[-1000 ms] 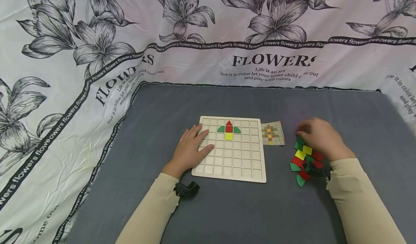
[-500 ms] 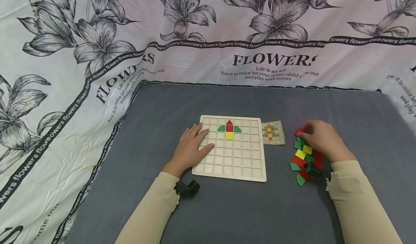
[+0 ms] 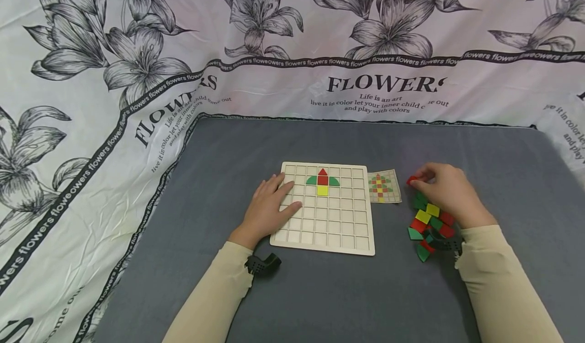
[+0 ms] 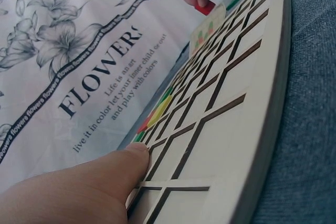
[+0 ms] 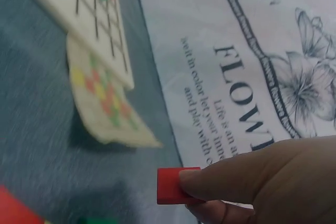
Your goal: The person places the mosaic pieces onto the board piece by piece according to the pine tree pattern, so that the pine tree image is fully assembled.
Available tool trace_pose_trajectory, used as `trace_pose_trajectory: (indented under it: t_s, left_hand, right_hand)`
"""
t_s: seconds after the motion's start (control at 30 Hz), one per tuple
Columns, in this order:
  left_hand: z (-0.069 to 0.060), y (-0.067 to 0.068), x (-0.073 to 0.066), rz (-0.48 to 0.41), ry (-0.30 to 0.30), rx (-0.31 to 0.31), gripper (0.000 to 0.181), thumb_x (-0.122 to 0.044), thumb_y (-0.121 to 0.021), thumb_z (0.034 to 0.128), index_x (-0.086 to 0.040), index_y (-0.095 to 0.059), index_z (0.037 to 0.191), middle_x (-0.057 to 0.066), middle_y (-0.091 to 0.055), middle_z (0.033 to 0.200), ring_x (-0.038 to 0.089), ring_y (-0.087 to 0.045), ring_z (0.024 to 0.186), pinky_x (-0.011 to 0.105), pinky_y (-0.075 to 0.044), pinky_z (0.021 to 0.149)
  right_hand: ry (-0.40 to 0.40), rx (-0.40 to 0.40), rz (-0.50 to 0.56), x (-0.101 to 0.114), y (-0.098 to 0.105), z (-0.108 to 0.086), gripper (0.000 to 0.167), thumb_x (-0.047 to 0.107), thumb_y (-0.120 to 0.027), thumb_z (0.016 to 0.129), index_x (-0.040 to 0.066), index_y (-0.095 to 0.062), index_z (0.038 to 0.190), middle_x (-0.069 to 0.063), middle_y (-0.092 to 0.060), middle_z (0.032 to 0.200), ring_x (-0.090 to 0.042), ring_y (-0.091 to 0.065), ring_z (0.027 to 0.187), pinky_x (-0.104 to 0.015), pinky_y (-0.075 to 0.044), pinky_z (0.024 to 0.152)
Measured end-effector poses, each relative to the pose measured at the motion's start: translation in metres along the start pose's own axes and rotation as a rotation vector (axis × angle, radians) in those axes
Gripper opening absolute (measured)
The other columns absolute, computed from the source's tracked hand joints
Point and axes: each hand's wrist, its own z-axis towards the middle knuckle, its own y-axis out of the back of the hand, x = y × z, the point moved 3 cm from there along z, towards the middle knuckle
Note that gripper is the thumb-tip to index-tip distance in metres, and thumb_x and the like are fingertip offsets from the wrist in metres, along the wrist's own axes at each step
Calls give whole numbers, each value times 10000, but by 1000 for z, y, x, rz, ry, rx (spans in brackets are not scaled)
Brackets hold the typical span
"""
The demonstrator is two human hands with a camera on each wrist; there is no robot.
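Observation:
My right hand (image 3: 445, 188) pinches a red square tile (image 5: 170, 186) between thumb and finger, held above the table just past the top of a loose heap of tiles (image 3: 423, 216). With fingers spread, my left hand (image 3: 265, 211) rests on the left edge of a pale wooden grid board (image 3: 340, 229); its thumb (image 4: 134, 156) lies on the grid in the left wrist view. Near the board's top sit a red triangle (image 3: 322, 172), a red square (image 3: 322, 180), a yellow square (image 3: 322, 190) and green curved pieces (image 3: 334, 181) on either side.
A pattern card (image 3: 385, 186) with a coloured design touches the board's right side, between board and heap. The heap mixes red, green and yellow tiles. Grey cloth (image 3: 338, 292) covers the table; a white flower-printed sheet (image 3: 274, 89) hangs behind and at the left.
My right hand has picked the red tile from the top of the heap and moved it slightly up and left, toward the card. The left hand and board stay put.

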Motion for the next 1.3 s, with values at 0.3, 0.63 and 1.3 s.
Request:
trace_pose_trajectory:
  t_s: [0.3,0.63,1.3]
  left_hand:
    - [-1,0,0,-6,-3,-9,669,-541,-599,1031,-172,-507,1581,96,-327,1708,292,-226,1610,474,-113,1329]
    - [-1,2,-1,1,-5,-8,668,-543,-590,1037,-176,-498,1587,92,-322,1711,286,-225,1610,468,-113,1330]
    - [0,1,2,-27,-28,-1,664,-535,-588,1043,-164,-496,1587,111,-313,1711,303,-216,1611,474,-117,1329]
  right_hand:
    - [-11,23,39,27,2,4,300,222,-667,1023,-15,-740,1193,-279,-703,1160,-271,-591,755,-338,-486,576]
    - [68,23,51,56,-5,11,249,168,-678,1019,-11,-762,1169,-246,-731,1129,-264,-598,747,-351,-483,612]
    - [154,118,145,106,-46,37,215,149,-658,1005,17,-773,1131,-161,-746,1079,-244,-584,757,-342,-478,648]
